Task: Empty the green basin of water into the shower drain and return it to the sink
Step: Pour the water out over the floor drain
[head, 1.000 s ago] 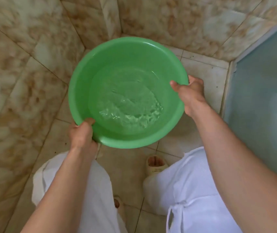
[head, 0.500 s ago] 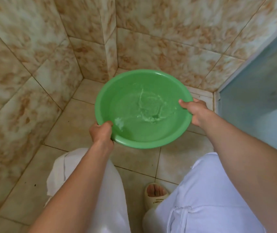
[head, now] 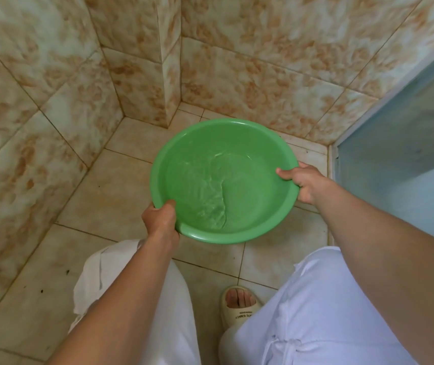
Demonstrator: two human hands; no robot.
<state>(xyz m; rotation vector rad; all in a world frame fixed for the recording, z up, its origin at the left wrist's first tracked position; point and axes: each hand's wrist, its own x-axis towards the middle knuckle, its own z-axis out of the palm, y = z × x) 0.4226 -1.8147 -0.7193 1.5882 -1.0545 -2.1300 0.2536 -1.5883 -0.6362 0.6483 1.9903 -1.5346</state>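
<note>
Green plastic basin (head: 223, 180) held level above the tiled shower floor (head: 110, 185), near the corner. Left hand (head: 159, 219) clamps the near-left rim, thumb inside; right hand (head: 301, 181) clamps the right rim. Shallow water (head: 210, 188) rippling inside, not yet poured. Drain not visible in view; possibly hidden under the basin. Step judged: carry to drain, pre-pour. Next move calls for locating the drain, lowering, then tipping the far rim slowly to limit splash onto the slipper (head: 239, 306).
</note>
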